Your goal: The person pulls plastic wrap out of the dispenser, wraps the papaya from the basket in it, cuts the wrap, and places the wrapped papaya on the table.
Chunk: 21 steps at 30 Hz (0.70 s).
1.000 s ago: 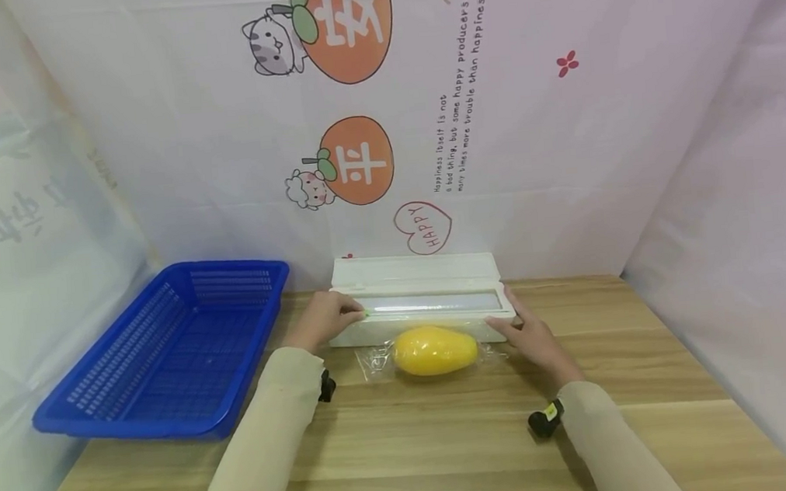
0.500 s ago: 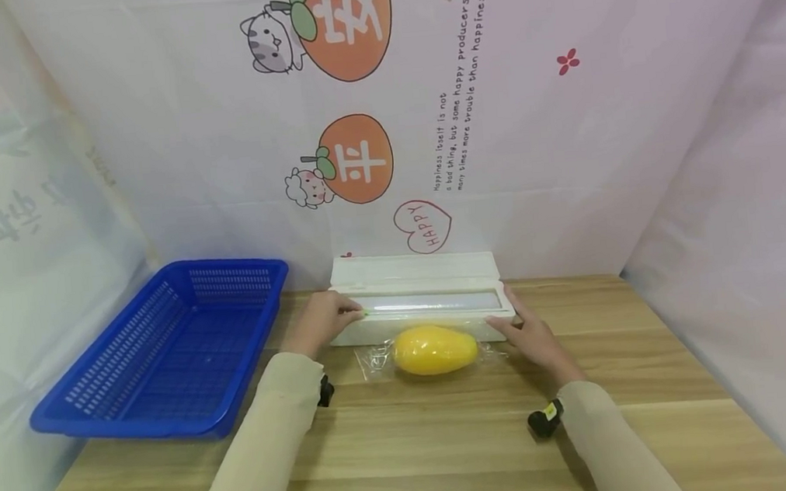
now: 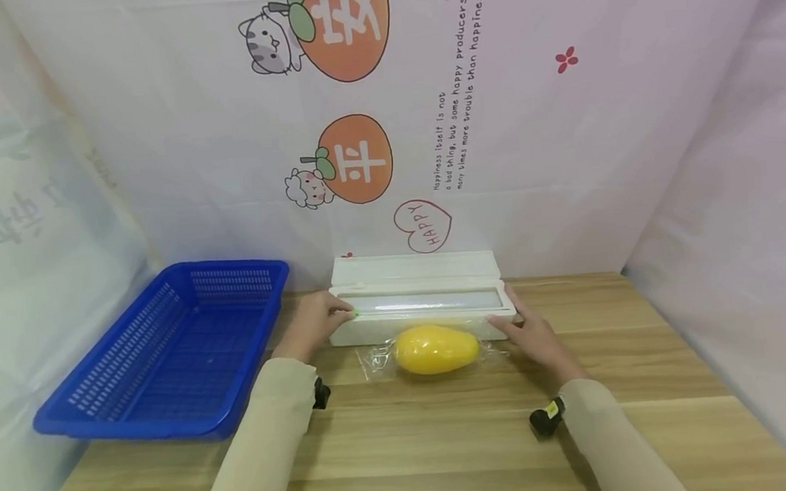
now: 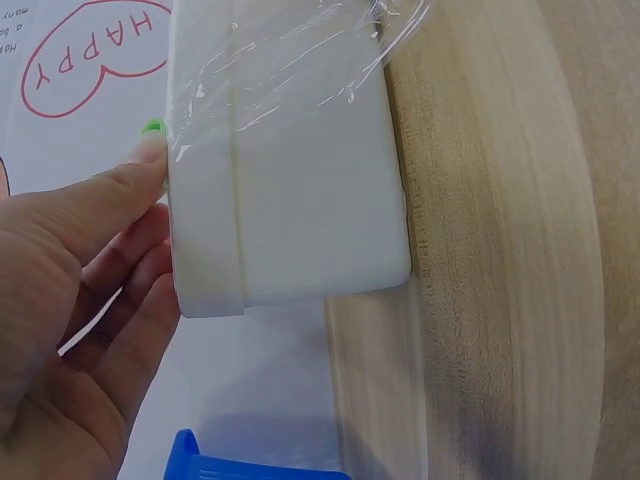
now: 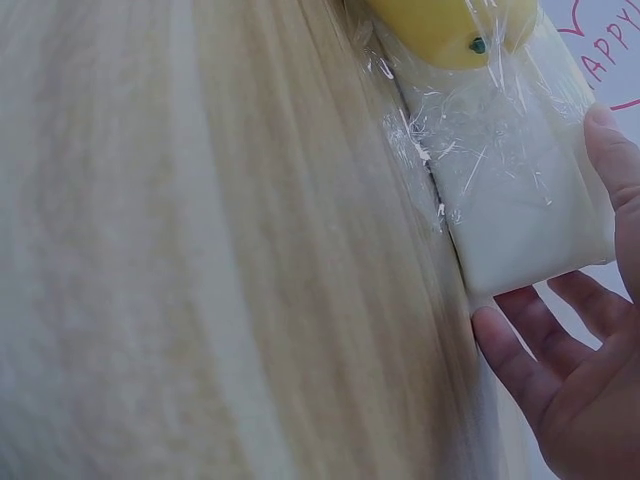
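Note:
A long white cling film dispenser stands against the back wall, its lid raised and a shiny strip visible inside. At its left end my left hand pinches a small green slider, also seen beside the thumb in the left wrist view. My right hand holds the dispenser's right end, thumb on the front edge and fingers round the end. Right in front of the dispenser lies a yellow mango-like fruit covered in clear cling film, which clings to the dispenser's front face.
A blue plastic basket stands on the left side of the wooden table. White printed cloth hangs behind and at both sides. Each wrist carries a small black camera.
My left hand has shifted slightly left along the dispenser with the green slider. The right hand keeps its hold, and the fruit lies almost where it was.

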Available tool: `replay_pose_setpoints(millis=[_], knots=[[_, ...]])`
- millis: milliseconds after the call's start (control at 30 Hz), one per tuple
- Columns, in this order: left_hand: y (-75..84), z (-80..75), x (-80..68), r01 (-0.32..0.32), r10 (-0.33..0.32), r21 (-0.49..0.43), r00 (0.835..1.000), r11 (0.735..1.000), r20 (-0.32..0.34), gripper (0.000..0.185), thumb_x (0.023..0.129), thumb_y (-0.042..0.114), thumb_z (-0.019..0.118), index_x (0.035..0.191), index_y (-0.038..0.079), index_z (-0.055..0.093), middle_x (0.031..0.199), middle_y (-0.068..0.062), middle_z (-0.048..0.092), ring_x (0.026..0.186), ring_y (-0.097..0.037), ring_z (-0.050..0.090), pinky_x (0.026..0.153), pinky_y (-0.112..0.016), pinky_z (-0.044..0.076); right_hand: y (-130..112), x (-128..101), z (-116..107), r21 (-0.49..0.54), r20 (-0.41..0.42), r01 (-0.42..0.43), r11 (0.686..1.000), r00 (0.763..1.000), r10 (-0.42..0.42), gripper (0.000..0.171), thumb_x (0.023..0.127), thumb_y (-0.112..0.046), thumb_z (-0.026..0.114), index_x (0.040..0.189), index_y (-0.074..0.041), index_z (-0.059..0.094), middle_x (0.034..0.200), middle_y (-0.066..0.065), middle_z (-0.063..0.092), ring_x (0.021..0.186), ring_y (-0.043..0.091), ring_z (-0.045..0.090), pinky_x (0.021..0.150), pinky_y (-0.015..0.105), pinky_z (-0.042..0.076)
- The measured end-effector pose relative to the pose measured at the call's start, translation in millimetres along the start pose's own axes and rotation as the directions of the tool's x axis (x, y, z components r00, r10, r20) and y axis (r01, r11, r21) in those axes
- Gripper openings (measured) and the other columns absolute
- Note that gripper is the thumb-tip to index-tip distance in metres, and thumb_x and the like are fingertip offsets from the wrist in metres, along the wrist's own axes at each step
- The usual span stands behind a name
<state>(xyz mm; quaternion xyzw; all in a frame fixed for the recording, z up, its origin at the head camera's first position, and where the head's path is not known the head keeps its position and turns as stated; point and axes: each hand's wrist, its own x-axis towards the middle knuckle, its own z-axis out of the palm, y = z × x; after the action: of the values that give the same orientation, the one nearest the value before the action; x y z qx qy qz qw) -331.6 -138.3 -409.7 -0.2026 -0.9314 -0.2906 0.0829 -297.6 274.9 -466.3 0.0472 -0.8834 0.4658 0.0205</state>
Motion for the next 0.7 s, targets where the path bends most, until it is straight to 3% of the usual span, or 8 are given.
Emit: replay_pose_setpoints(millis=[200, 700], knots=[[-1.5, -1.8, -3.4, -0.004, 0.005, 0.026, 1.000, 1.000, -0.026, 0.018, 0.091, 0.018, 0.076, 0.103, 0.006, 0.079, 0.093, -0.007, 0.069, 0.084, -0.020, 0.061, 0.076, -0.037, 0.053, -4.1, -1.5, 0.5, 0.011, 0.008, 0.001, 1.000, 1.000, -0.001, 0.086, 0.094, -0.057, 0.061, 0.160, -0.039, 0.007, 0.152, 0.028, 0.037, 0.109, 0.035, 0.059, 0.092, 0.046, 0.050], [-2.6, -4.0, -5.8, 0.035, -0.035, 0.028, 0.999, 0.999, -0.027, 0.018, 0.091, 0.020, 0.076, 0.103, 0.008, 0.080, 0.098, -0.007, 0.071, 0.093, -0.023, 0.064, 0.083, -0.040, 0.054, -5.4, -2.3, -0.6, 0.013, 0.010, -0.031, 0.999, 0.999, 0.031, 0.087, 0.094, -0.057, 0.061, 0.160, -0.040, 0.006, 0.141, 0.030, 0.048, 0.110, 0.036, 0.058, 0.091, 0.046, 0.050]])
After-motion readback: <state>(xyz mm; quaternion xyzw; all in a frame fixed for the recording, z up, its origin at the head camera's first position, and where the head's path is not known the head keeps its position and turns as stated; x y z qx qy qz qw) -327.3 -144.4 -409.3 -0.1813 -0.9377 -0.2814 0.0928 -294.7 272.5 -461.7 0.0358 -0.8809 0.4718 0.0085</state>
